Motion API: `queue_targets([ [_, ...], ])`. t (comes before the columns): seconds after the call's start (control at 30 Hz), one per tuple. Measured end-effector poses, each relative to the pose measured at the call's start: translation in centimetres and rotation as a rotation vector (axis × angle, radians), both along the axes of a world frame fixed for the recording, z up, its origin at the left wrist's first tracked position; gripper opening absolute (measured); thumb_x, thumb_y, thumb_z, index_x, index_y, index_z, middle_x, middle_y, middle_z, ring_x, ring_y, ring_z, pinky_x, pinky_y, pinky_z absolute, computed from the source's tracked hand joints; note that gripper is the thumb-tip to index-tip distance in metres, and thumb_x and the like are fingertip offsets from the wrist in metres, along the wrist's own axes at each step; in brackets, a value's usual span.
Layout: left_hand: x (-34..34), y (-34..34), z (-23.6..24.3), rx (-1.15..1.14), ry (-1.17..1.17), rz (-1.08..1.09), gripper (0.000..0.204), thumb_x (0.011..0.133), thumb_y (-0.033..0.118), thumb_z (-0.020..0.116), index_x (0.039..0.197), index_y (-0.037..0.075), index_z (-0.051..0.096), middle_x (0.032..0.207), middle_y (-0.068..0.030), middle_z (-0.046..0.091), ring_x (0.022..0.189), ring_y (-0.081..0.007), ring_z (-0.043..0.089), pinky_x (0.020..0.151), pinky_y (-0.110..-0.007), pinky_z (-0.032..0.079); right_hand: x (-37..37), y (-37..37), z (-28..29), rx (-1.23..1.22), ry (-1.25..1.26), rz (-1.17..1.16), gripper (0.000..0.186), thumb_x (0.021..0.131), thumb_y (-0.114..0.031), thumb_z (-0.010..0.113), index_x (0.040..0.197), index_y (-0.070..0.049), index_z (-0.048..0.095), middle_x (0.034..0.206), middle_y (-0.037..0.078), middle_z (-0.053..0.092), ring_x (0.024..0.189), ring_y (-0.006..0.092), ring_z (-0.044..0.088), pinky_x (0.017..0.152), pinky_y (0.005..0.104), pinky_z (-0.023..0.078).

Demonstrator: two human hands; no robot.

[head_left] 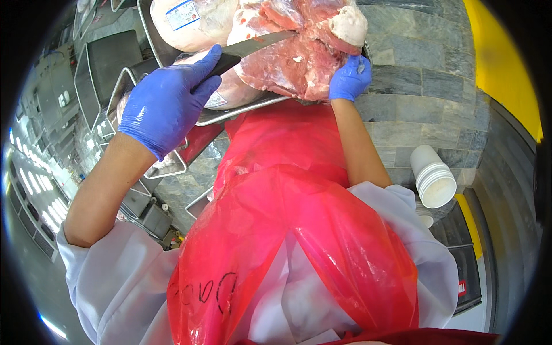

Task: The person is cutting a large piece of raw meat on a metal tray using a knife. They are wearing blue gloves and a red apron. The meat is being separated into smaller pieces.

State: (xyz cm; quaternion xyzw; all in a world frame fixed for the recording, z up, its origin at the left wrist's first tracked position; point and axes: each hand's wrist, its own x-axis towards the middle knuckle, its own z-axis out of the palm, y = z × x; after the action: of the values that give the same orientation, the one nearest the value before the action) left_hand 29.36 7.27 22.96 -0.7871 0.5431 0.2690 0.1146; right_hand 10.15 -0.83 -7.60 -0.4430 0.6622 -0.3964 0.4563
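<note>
My left hand (pixel 167 103), in a blue glove, is closed around the dark handle of a long knife (pixel 259 44). The blade points right, its tip against a large piece of raw meat (pixel 287 66) with a white, rounded knob (pixel 349 26) at its right end. Gloved in blue too, my right hand (pixel 351 79) has its fingers curled on the meat's right edge, just below that knob. The meat rests over a metal tray (pixel 244 111), beside pale, smooth meat pieces (pixel 195 26) bearing printed labels. Part of the knife's handle is hidden by my fingers.
Metal racks with trays (pixel 109 63) stand to the left. Stacked white buckets (pixel 434 178) are on the right, near grey stone tiles (pixel 402 109). A yellow panel (pixel 503 63) runs along the far right. A red plastic apron (pixel 276 149) covers my front.
</note>
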Motion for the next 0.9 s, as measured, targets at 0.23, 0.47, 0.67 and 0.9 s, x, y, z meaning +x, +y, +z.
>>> queue_targets([
  [0.23,-1.8,-0.3,-1.2,-0.011,0.067,0.038,0.046,0.093,0.022,0.064,0.138,0.018,0.055,0.083,-0.0220,0.065,0.078,-0.0381,0.064,0.072,-0.042,0.050,0.3,0.4,0.0,0.015,-0.015,-0.040,0.038,0.095,-0.035,0.062,0.093,0.004,0.064,0.081,0.011,0.066,0.074,0.0207,0.059,0.069,0.0350,0.047],
  [0.47,-3.8,4.5,-4.5,-0.046,0.022,0.173,0.052,0.093,0.024,0.063,0.143,0.021,0.049,0.081,-0.0199,0.063,0.074,-0.0355,0.065,0.064,-0.044,0.051,0.6,0.8,-0.7,-0.049,0.017,-0.044,0.035,0.095,-0.031,0.059,0.089,0.004,0.062,0.080,0.016,0.064,0.074,0.0272,0.060,0.070,0.0394,0.047],
  [0.67,-2.6,9.8,-10.6,-0.272,0.035,0.171,0.059,0.091,0.024,0.066,0.146,0.026,0.045,0.073,-0.0133,0.055,0.060,-0.0324,0.060,0.056,-0.043,0.049,0.5,-0.2,-1.8,-0.201,0.159,0.008,0.036,0.096,-0.031,0.056,0.087,0.003,0.063,0.080,0.018,0.065,0.072,0.0321,0.059,0.070,0.0407,0.047],
  [0.9,-2.0,13.1,-15.6,-0.255,-0.068,0.137,0.057,0.092,0.021,0.065,0.145,0.025,0.047,0.077,-0.0113,0.058,0.064,-0.0286,0.061,0.057,-0.041,0.049,0.1,0.2,-1.5,-0.180,0.148,0.025,0.032,0.096,-0.024,0.054,0.085,0.005,0.063,0.077,0.017,0.065,0.071,0.0307,0.060,0.068,0.0394,0.047],
])
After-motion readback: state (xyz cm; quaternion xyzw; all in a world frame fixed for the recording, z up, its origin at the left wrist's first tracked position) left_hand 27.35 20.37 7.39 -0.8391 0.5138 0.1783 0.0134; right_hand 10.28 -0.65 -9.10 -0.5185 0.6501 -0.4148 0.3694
